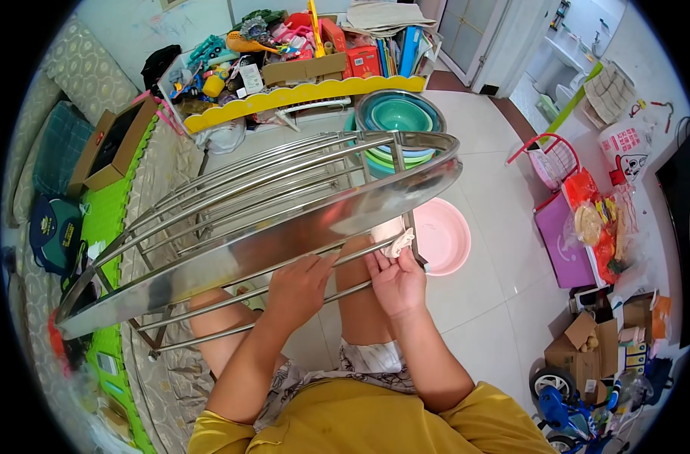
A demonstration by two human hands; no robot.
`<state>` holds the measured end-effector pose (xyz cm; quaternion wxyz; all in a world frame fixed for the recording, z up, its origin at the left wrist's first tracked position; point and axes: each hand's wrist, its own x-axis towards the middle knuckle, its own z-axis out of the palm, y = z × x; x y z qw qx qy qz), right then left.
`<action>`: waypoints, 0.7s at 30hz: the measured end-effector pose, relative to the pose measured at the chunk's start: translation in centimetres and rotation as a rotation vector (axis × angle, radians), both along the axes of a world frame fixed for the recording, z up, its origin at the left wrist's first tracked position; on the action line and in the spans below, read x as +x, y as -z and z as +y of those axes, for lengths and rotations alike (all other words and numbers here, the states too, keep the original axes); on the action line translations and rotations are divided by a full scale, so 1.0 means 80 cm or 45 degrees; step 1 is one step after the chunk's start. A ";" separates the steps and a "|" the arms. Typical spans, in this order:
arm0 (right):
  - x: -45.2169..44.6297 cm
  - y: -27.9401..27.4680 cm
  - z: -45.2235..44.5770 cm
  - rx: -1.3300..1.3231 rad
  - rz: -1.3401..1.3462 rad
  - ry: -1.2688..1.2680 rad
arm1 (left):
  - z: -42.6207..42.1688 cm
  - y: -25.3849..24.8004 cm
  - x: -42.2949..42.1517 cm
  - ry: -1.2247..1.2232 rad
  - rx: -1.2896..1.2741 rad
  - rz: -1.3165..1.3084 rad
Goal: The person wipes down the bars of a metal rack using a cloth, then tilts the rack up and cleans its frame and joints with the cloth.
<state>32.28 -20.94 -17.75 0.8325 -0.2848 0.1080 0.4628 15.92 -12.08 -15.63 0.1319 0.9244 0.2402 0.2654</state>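
Holds in R hand (399,286), palm up, bunched pale cloth (400,244) agst end of metal rack (262,246). Has L hand (301,291) closed round a bar (230,300) of same. Shows rack tilted, extending fwd & L of both hands; pink basin (447,238) just R of R hand; nested basins (402,117) farther fwd, beyond rack.

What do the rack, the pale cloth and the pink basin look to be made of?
Rack: polished metal, likely stainless steel; its broad side panel shines with blurry reflections. Cloth: probably soft fabric, matte, bunched into folds. Basin: likely plastic, smooth, evenly pink.
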 end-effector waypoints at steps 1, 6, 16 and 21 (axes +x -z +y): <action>-0.001 0.003 0.000 0.009 -0.026 0.004 | 0.000 0.001 0.000 -0.001 0.000 -0.001; -0.020 0.008 0.007 0.004 -0.179 0.002 | 0.001 0.003 0.001 -0.018 0.005 0.011; -0.044 0.002 0.008 -0.004 -0.229 -0.137 | -0.002 -0.003 0.004 -0.031 0.042 0.006; -0.038 0.002 0.007 0.009 -0.332 -0.222 | -0.003 -0.004 0.004 -0.033 0.028 -0.005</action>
